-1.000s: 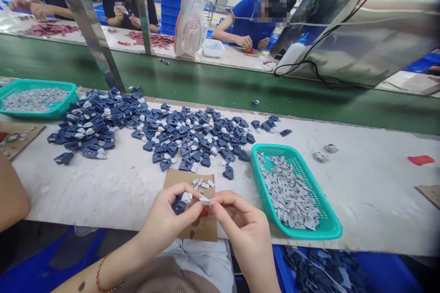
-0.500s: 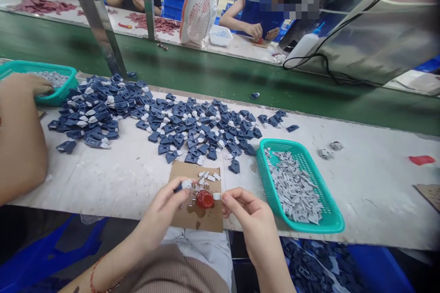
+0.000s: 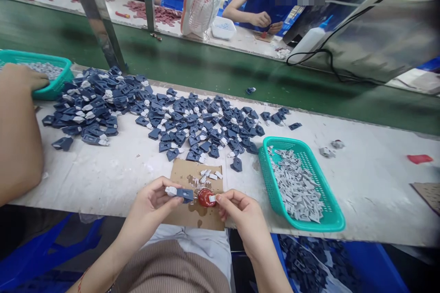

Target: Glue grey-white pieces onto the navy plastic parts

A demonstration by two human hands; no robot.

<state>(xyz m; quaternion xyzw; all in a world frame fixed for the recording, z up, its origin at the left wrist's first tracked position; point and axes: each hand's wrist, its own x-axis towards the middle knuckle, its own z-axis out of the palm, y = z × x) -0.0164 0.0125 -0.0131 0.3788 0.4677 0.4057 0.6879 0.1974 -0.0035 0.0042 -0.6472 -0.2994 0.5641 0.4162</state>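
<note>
At the table (image 3: 371,178)'s near edge, the left hand (image 3: 151,206) pinches a blue piece (image 3: 184,194) while the right hand (image 3: 242,213) grips a grey part (image 3: 212,198) endwise, seemingly leaving its tip free at the red dish (image 3: 203,196).

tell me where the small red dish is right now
In the head view's lower middle, the small red dish sits on the brown cardboard, between the left hand and the right hand, just nearer than the pale pieces.
</note>
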